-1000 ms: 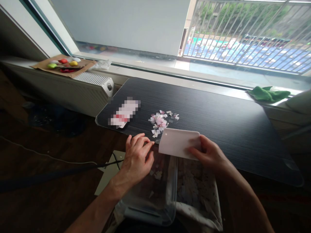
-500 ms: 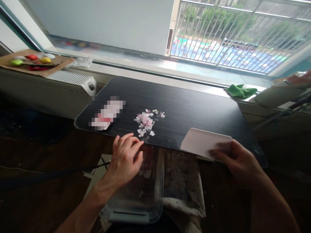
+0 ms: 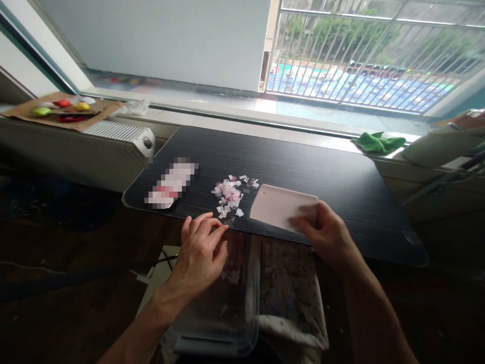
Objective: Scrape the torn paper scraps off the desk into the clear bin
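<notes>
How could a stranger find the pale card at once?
Start with the big dark table. Near its front edge, just right of the scraps, the right hand holds the card. Unlike the small scraps, it is one broad piece, with a tiny spot near one corner.

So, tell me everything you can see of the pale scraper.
The pale scraper is a thin, roughly rectangular sheet, off-white with a pinkish cast, and looks like smooth plastic. Its upper left corner is rounded, with a small dark hole just inside it. The right hand grips its right end, covering part of it. It is over the near part of the black tabletop, right of the small pink and white scraps; whether its lower edge touches the tabletop is unclear.
</notes>
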The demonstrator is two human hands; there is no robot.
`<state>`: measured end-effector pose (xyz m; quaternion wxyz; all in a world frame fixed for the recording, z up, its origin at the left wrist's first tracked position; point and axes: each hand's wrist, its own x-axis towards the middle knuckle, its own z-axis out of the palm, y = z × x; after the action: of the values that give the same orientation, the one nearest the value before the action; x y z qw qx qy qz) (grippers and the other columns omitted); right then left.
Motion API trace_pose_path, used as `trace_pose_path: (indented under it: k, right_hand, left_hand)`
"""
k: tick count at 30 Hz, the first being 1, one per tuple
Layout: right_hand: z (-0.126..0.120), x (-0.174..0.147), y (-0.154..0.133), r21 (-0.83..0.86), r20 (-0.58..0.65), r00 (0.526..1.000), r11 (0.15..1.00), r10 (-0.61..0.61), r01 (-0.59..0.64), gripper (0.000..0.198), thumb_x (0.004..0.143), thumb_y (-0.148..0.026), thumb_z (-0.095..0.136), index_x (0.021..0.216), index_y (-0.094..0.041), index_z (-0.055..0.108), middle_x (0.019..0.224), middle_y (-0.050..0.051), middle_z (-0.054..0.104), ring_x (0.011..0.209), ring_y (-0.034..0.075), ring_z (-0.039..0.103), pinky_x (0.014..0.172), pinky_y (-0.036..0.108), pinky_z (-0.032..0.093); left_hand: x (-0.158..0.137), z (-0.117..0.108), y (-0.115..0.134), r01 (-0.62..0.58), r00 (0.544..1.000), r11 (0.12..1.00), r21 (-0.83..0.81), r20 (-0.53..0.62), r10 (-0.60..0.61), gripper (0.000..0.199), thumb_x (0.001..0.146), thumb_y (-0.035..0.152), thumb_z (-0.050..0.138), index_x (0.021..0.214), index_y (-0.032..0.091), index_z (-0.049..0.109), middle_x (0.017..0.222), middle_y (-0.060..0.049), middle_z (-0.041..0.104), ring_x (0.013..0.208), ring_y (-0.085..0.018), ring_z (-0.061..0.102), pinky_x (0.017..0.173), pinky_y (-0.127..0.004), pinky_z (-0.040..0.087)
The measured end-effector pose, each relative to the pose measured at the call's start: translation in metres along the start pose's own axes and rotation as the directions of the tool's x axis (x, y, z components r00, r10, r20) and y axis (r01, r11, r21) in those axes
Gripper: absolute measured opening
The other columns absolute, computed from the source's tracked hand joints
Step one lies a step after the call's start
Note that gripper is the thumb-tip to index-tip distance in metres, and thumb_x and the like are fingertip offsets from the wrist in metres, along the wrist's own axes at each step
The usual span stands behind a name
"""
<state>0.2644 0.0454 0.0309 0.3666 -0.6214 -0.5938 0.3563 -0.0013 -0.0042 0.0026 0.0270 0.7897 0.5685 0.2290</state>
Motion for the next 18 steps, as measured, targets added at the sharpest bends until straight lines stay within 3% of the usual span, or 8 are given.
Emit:
trace_pose_path:
  k: [3, 7, 11, 18]
  right_hand:
    - [0.017, 0.009, -0.007, -0.079, 0.030, 0.999, 0.996, -0.043, 0.045, 0.020, 0.077, -0.038, 0.065, 0.085, -0.023, 0.054, 0.076, 0.001, 0.064, 0.066, 0.017, 0.058, 0.063, 0.031, 0.047]
    - [0.010, 0.008, -0.004, -0.209, 0.034, 0.999, 0.977, -0.026, 0.033, 0.018, 0.077, -0.038, 0.064, 0.085, -0.024, 0.056, 0.072, 0.000, 0.065, 0.063, 0.017, 0.058, 0.060, 0.031, 0.046]
    - [0.008, 0.007, -0.004, -0.187, -0.006, 0.999, 0.982, -0.039, 0.037, 0.021, 0.079, -0.036, 0.062, 0.094, -0.023, 0.058, 0.084, 0.003, 0.069, 0.070, 0.019, 0.063, 0.065, 0.032, 0.048]
    - [0.015, 0.010, -0.014, -0.257, 0.051, 0.996, 0.963, -0.074, 0.084, 0.016, 0.079, -0.035, 0.061, 0.089, -0.024, 0.057, 0.075, 0.001, 0.070, 0.063, 0.018, 0.063, 0.060, 0.030, 0.047]
  left_hand:
    - [0.000, -0.002, -0.001, 0.008, 1.000, 1.000, -0.001, -0.001, -0.008, 0.029, 0.088, 0.018, 0.045, 0.109, 0.016, 0.065, 0.105, -0.011, 0.062, 0.120, -0.031, 0.050, 0.106, -0.062, 0.030]
    - [-0.002, -0.002, -0.004, 0.029, 1.000, 1.000, -0.007, -0.007, -0.030, 0.030, 0.088, 0.016, 0.046, 0.111, 0.015, 0.065, 0.107, -0.011, 0.062, 0.120, -0.031, 0.049, 0.106, -0.062, 0.029]
    - [-0.001, 0.000, -0.003, 0.038, 0.999, 0.999, -0.029, 0.005, -0.038, 0.029, 0.087, 0.016, 0.046, 0.109, 0.016, 0.065, 0.106, -0.010, 0.063, 0.120, -0.031, 0.049, 0.108, -0.062, 0.029]
    - [0.001, -0.003, -0.002, 0.025, 0.999, 0.999, -0.027, -0.023, -0.026, 0.029, 0.087, 0.016, 0.046, 0.109, 0.015, 0.065, 0.105, -0.010, 0.062, 0.120, -0.031, 0.050, 0.107, -0.063, 0.029]
